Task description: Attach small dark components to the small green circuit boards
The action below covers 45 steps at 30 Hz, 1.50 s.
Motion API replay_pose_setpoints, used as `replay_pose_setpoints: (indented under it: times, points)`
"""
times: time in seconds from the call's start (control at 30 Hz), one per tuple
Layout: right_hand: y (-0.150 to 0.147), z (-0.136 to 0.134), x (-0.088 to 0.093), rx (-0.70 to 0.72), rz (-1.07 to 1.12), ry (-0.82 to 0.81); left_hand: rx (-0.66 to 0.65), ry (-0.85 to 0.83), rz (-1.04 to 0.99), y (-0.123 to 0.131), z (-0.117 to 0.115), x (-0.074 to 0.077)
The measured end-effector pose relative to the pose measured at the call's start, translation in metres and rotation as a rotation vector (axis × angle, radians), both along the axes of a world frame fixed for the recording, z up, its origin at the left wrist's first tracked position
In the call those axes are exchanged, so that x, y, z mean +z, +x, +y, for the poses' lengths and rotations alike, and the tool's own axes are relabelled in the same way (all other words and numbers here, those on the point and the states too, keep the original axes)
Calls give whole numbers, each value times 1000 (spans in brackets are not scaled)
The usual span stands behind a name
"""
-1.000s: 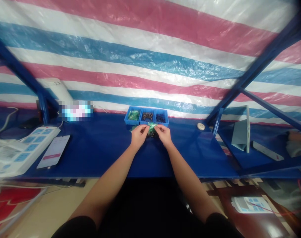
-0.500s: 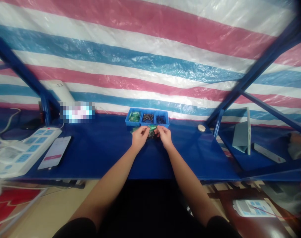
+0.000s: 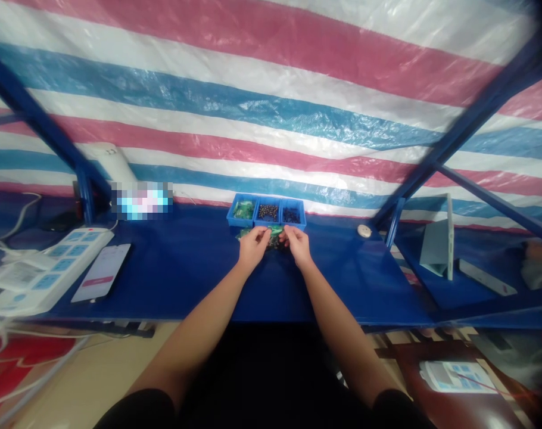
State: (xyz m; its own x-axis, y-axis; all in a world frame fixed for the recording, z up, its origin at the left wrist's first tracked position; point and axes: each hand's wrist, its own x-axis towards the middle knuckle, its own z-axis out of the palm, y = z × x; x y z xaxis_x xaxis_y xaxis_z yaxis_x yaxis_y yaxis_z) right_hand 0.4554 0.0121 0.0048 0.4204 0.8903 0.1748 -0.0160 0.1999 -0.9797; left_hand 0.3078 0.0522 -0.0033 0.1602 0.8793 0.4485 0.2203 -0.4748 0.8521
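Observation:
Between my two hands, close to the front of the blue bins, is a small green piece (image 3: 276, 229). My left hand (image 3: 254, 245) is closed, its thumb and fingertips pinching the left end. From the other side, the fingertips of my right hand (image 3: 297, 244) are closed at the right end. Beneath the fingers lies a heap of small dark parts (image 3: 274, 243), partly covered by the hands. Just behind are three joined bins: a left bin (image 3: 239, 223) with green pieces, a middle bin (image 3: 266, 224) with dark brassy parts, and a right bin (image 3: 299, 224) with dark parts.
A phone (image 3: 102, 273) and a white power strip (image 3: 59, 268) lie at the left of the blue table (image 3: 177, 262). To the right are a round pale object (image 3: 364, 230) and a propped tablet (image 3: 438, 238). A blue frame post (image 3: 395, 223) rises there. Striped sheeting hangs behind.
The view has shifted very slightly. Both hands keep nearly the same pose around the green piece, and the bins stay put.

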Motion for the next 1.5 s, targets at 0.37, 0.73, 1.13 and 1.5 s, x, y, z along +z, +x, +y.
replay_pose_setpoints:
  times: [0.37, 0.73, 1.13, 1.5]
  points:
    - [2, 0, -4, -47, 20, -26, -49, -18, 14, -3, -5, 8]
    - [0, 3, -9, -10, 44, 21, 0, 85, 2, -1, 2, 0]
    - [-1, 0, -7, -5, -29, 79, -52, -2, -53, 0, 3, -2]
    - [-2, -1, -2, 22, -20, 29, -47, 10, -15, -1, 0, 2]
